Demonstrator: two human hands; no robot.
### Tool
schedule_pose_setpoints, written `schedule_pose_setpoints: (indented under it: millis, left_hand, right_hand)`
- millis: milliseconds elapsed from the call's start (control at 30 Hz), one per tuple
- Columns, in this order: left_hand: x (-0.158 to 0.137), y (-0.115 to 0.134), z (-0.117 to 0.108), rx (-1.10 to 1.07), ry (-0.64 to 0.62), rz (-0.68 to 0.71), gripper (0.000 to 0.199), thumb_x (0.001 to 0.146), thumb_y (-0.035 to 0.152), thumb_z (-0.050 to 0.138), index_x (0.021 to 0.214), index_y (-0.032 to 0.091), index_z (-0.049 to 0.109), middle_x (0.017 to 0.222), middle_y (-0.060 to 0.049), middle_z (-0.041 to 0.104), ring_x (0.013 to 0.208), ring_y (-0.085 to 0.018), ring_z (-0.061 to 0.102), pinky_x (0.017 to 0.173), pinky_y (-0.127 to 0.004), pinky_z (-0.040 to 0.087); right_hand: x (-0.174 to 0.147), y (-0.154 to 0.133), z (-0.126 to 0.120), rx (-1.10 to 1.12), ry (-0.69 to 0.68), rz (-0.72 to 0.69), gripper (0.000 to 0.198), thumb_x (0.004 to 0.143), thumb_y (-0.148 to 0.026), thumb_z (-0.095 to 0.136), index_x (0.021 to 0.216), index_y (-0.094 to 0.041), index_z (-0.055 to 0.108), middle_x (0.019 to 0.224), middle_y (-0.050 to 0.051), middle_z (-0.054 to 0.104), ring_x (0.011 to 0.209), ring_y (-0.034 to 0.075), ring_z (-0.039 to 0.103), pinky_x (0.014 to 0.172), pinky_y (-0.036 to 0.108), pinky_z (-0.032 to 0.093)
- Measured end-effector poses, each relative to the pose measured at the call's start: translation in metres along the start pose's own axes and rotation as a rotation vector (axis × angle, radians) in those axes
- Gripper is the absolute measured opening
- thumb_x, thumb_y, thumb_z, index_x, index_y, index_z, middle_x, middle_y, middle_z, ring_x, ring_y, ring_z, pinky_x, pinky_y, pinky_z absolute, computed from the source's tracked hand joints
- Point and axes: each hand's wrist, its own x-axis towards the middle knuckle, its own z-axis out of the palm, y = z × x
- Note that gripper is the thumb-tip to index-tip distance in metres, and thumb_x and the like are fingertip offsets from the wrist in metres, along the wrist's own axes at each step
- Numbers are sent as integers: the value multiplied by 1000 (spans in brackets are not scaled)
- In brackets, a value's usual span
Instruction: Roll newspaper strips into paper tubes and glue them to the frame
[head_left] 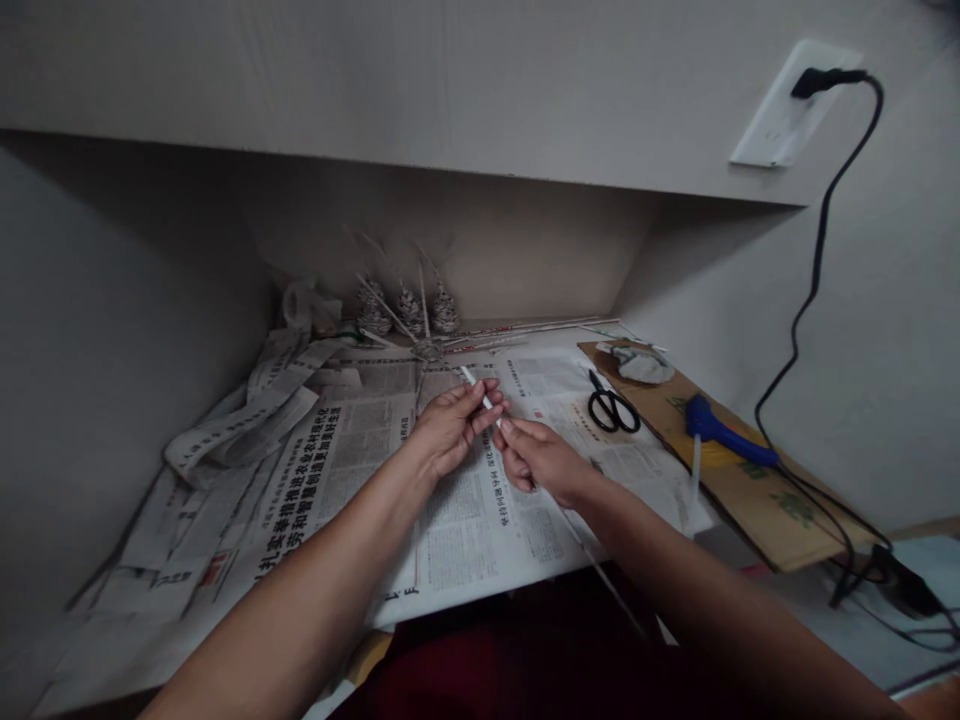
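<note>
Both hands are on a thin white rolled-paper stick (469, 376), held over the newspaper sheets. My left hand (459, 425) pinches it near its upper end with the fingertips. Just below and to the right, my right hand (541, 460) grips the same stick with curled fingers. From there a long thin length runs down to the right, under my right forearm and past the front edge. Beyond my hands lies a small woven paper piece (429, 349) with several sticks radiating from it.
Newspaper (322, 470) covers the surface, with cut strips (259, 425) heaped left. Small woven forms (409, 308) stand at the back. To the right are black scissors (613, 410) and a blue glue gun (720, 432) on cardboard (780, 500). A cord (817, 260) hangs from a socket.
</note>
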Motion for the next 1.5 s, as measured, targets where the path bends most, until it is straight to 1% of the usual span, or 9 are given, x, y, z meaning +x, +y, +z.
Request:
schedule_pose_setpoints:
  millis: [100, 300, 467, 600, 800, 967, 1133, 1333, 1500]
  left_hand:
    - [1, 0, -1, -5, -3, -7, 12, 87, 11, 57, 86, 7, 69, 77, -10, 70, 74, -14, 70, 70, -20, 59]
    - [1, 0, -1, 8, -17, -10, 17, 89, 10, 53, 87, 6, 69, 76, -9, 69, 72, -14, 70, 69, -19, 58]
    - [0, 0, 0, 7, -10, -15, 14, 87, 10, 56, 87, 6, 69, 77, -10, 69, 70, -13, 70, 67, -19, 58]
    - [1, -1, -1, 9, -12, -15, 13, 87, 10, 57, 86, 7, 69, 76, -10, 69, 71, -14, 70, 69, -20, 58]
    - [0, -1, 0, 18, -10, -5, 17, 89, 9, 53, 86, 5, 70, 76, -10, 69, 72, -14, 70, 71, -21, 58]
    - [0, -1, 0, 23, -6, 6, 16, 89, 9, 53, 86, 6, 69, 76, -10, 69, 72, -14, 70, 70, -20, 58]
    - [0, 0, 0, 27, -16, -8, 17, 89, 8, 52, 87, 6, 69, 77, -10, 70, 73, -14, 70, 70, -19, 58]
    - [0, -3, -2, 47, -21, -8, 17, 89, 8, 52, 87, 6, 69, 76, -9, 69, 72, -14, 70, 72, -21, 58]
    - [0, -3, -3, 62, -39, -26, 16, 88, 6, 53, 90, 6, 68, 78, -9, 70, 75, -15, 71, 75, -21, 58]
  right_hand:
    - [-1, -4, -3, 217, -148, 83, 33, 91, -55, 41, 83, -23, 43, 46, -11, 27, 36, 10, 31, 39, 22, 25]
    - [-2, -4, -1, -86, 49, -47, 31, 89, -50, 51, 80, -20, 49, 49, -7, 40, 42, 9, 38, 44, 23, 29]
    - [-2, -4, -1, 251, -197, 125, 35, 91, -56, 39, 80, -23, 41, 44, -11, 25, 36, 10, 29, 39, 22, 26]
    - [-1, 0, -2, -24, 56, -27, 34, 88, -54, 51, 83, -20, 48, 51, -7, 42, 42, 9, 39, 43, 22, 28]
    - [-1, -1, -3, 210, -135, 107, 35, 91, -56, 41, 81, -23, 42, 47, -10, 26, 37, 10, 29, 40, 23, 26]
    - [-3, 0, -3, -179, 127, -89, 33, 87, -50, 54, 77, -20, 48, 54, -6, 41, 45, 9, 38, 45, 22, 29]
    - [-4, -2, -5, 156, -150, 116, 35, 92, -55, 36, 81, -23, 41, 47, -10, 25, 37, 10, 30, 39, 23, 26]
    - [-5, 4, -2, -269, 139, -132, 31, 89, -49, 50, 81, -20, 51, 56, -5, 45, 47, 9, 42, 47, 23, 32]
    - [-2, 6, -1, 137, -49, 38, 33, 93, -50, 43, 79, -21, 45, 47, -9, 32, 36, 8, 32, 39, 22, 25]
